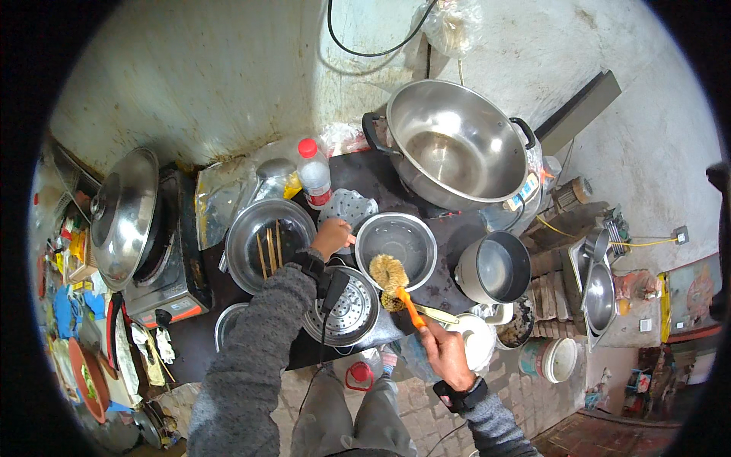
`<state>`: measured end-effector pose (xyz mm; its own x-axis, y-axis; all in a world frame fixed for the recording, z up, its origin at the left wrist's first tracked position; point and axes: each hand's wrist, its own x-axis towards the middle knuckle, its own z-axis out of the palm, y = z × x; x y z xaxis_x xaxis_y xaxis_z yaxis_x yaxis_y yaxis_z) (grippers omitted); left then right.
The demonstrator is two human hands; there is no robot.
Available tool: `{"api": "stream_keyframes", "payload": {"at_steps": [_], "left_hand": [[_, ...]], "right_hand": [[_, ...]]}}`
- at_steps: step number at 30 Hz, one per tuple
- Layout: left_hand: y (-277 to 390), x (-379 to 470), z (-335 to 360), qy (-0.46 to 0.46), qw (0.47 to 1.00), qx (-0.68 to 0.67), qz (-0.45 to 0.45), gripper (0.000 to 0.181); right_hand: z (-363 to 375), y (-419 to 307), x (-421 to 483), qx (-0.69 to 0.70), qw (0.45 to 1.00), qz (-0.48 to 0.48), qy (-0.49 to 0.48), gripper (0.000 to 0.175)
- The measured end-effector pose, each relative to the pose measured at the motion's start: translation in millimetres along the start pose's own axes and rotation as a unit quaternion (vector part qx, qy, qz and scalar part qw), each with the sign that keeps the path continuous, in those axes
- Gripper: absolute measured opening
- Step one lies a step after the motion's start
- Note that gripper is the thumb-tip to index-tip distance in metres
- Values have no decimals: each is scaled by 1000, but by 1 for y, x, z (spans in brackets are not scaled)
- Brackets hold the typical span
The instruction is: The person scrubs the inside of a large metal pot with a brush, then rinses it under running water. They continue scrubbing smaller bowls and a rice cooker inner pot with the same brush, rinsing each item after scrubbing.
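In my right hand [448,351] is a dish brush with an orange handle [412,308]. Its tan bristle head [388,271] lies over the front rim of a round steel basin [396,237]. At that basin's left edge, my left hand [333,235] pinches the rim, though the contact is partly hidden. A second brush, with a pale handle [437,313], rests beneath the orange one. Left of my hand, a steel bowl [240,245] holds several chopsticks [268,251]. A perforated steel steamer tray [345,303] sits under my left wrist. Behind the hand is a dotted translucent dish [347,207].
A large two-handled steel pot [445,154] stands at the back right, a smaller pot [497,268] in front of it. A red-capped bottle [314,174] is at the back. To the left, a lidded wok [125,217] sits on a gas stove [171,285]. A cable hangs from my left wrist.
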<state>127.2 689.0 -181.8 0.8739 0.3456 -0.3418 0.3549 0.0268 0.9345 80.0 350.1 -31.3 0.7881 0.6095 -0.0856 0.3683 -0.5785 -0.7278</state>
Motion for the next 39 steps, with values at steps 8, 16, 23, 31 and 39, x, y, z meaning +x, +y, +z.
{"api": "stream_keyframes", "payload": {"at_steps": [8,16,23,31,39], "left_hand": [[15,-5,10,-7,996,89,20,18],[14,-1,13,-10,989,147,-13,12],[6,-4,13,9,998,62,-16,9],[11,-16,14,3,997,70,-28,7],[6,-14,13,5,998,68,6,9]], "right_hand": [[24,-3,16,-33,999,-41,10,25],[-46,36,-26,-216,967,-132,40,32],[-45,46,43,-354,925,-135,33,35],[-32,31,55,-479,859,-173,-48,31],[-29,-5,39,-407,877,-209,-145,25]]}}
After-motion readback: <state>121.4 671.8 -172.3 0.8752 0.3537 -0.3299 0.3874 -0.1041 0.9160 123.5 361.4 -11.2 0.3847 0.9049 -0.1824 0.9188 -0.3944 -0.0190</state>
